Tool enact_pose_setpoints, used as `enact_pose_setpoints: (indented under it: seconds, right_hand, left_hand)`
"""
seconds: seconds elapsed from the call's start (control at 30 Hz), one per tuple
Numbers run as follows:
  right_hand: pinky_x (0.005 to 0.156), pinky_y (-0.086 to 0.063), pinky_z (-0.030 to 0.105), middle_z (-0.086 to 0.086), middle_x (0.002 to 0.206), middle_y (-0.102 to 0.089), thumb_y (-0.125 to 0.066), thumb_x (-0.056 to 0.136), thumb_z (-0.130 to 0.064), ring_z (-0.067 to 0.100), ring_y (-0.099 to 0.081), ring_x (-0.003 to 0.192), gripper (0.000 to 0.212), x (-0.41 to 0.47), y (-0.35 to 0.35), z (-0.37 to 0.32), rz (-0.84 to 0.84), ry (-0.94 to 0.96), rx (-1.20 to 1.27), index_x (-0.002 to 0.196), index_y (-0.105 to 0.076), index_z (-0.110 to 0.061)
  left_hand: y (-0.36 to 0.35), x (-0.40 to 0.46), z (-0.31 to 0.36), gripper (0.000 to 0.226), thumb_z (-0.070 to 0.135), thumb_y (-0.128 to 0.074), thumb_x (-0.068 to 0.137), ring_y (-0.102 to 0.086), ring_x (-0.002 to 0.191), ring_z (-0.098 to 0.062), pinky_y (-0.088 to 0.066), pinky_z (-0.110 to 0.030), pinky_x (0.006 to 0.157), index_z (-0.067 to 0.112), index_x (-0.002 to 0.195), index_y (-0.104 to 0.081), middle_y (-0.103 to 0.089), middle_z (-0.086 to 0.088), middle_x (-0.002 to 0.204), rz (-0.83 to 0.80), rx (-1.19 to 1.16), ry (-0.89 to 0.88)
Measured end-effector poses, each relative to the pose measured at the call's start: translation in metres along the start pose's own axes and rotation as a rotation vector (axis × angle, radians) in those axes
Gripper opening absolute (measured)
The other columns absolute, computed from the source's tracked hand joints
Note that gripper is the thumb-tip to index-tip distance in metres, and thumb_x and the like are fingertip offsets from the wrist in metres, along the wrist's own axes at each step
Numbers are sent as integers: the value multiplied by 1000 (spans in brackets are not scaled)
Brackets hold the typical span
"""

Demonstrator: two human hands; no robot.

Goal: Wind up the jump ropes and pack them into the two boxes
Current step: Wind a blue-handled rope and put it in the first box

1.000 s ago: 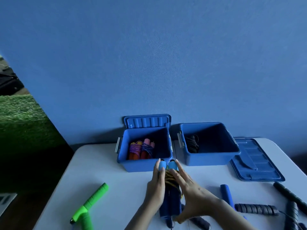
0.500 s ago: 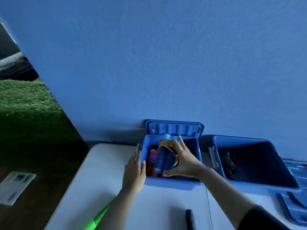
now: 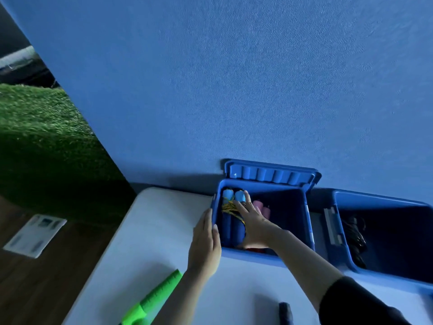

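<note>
The left blue box [image 3: 253,257] stands open on the white table [image 3: 152,231], its lid [image 3: 269,175] leaning on the wall. Inside it, at the left side, lies a wound jump rope [image 3: 228,227] with dark blue handles, light blue caps and yellow cord. My right hand [image 3: 255,224] reaches into the box and holds this bundle, fingers along its top and thumb at its lower end. My left hand [image 3: 205,245] rests flat against the outside of the box's left wall. Pink-handled ropes [image 3: 260,205] lie beside the bundle. The right blue box [image 3: 375,201] holds a black rope [image 3: 354,233].
A green jump rope handle [image 3: 155,297] lies on the table near its front left. A black handle end [image 3: 284,313] shows at the bottom edge. The blue wall stands right behind the boxes. Left of the table are dark floor and green turf.
My right hand carried the blue rope bundle from the table up over the left box and down into its left side. My left hand moved to the box's left wall.
</note>
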State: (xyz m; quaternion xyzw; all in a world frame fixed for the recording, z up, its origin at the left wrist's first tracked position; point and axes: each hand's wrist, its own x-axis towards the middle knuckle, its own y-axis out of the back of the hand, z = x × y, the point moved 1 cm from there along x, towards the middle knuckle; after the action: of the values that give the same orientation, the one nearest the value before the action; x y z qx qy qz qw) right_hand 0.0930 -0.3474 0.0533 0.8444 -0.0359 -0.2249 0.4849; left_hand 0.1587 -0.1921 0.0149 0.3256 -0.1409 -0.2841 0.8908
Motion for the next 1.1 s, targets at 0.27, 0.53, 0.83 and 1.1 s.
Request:
enact_pose_setpoints:
  seconds: [0.27, 0.53, 0.83, 1.1]
  right_hand:
    - [109, -30, 50, 5, 148, 39, -78, 72, -36, 44, -5, 142, 123, 6, 1, 3, -129, -22, -55, 147, 19, -24]
    - [93, -46, 45, -4, 154, 27, -65, 79, -26, 28, -23, 140, 103, 5, -12, -1, -56, -123, -148, 147, 13, -35]
    - [97, -31, 17, 9, 136, -51, -70, 82, -32, 19, -47, 122, 64, -101, 1, 25, 335, -173, 369, 137, -44, -12]
    - [109, -24, 19, 2, 144, -43, -61, 89, -18, 18, -37, 133, 50, -213, -64, 68, 633, -258, 247, 136, -46, -11]
  left_hand:
    - [-2, 0, 2, 60, 36, -21, 93, -28, 139, -14, -11, -6, 104, 12, 147, -30, -32, -2, 153, 14, -3, -2]
    - [0, -1, 7, 47, 23, -26, 102, -30, 139, -15, -20, -44, 117, 18, 149, -25, -28, 5, 154, -19, 79, 50]
    - [-8, -16, 35, 55, 34, -36, 91, -54, 121, -22, -31, -66, 99, 1, 132, -53, -55, -12, 135, 37, 573, -192]
    - [-72, -128, 68, 73, 24, -56, 75, -37, 137, -13, -19, -61, 111, 16, 145, -38, -41, 1, 148, -401, 571, -1021]
